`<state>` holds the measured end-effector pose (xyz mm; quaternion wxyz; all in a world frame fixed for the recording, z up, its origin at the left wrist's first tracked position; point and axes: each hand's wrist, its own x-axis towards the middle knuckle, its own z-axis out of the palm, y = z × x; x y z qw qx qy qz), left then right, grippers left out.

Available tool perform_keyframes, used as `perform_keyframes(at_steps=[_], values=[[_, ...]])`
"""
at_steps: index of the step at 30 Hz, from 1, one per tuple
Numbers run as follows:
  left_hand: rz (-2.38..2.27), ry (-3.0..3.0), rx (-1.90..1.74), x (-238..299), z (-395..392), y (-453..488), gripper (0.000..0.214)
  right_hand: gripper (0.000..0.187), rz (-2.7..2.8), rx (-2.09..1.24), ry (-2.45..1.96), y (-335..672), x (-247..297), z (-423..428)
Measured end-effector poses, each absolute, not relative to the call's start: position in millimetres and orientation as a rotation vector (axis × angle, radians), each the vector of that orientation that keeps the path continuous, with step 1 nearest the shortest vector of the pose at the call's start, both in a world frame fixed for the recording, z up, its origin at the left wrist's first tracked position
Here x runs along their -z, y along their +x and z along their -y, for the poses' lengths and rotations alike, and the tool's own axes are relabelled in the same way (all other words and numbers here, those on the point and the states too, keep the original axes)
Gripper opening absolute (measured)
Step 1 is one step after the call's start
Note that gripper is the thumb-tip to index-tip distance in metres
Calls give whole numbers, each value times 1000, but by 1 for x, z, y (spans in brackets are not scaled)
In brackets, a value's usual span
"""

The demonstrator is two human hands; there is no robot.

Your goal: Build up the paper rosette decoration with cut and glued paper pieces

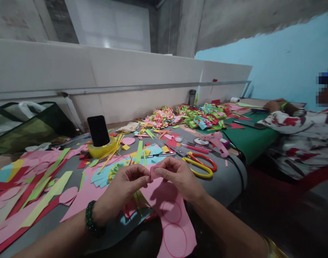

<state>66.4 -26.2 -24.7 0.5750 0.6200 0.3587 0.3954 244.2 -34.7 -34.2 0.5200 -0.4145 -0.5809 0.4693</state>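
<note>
1. Head view: a small pink paper piece (154,173) is pinched by the left hand (132,178) and right hand (178,176), above a pink paper sheet with drawn circles (175,220).
2. Uneven pulling could crease or tear the piece.
3. Yellow-and-orange-handled metal scissors (190,156) lie near the right hand.

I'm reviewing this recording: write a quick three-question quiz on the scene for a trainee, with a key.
1. What do the left hand and right hand hold together?
2. True or false: the phone lies flat.
3. Which of the camera wearer's wrists has the green bead bracelet? A) right B) left

Key:
1. A small pink piece.
2. False; it stands propped in a yellow tape roll.
3. B
</note>
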Motion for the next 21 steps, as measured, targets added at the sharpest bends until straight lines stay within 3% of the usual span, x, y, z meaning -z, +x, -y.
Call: perform_keyframes(at_steps=[21], values=[[-866,1532,-946,22,30,66,7,36,1366,-1157,-938,242,37,34]])
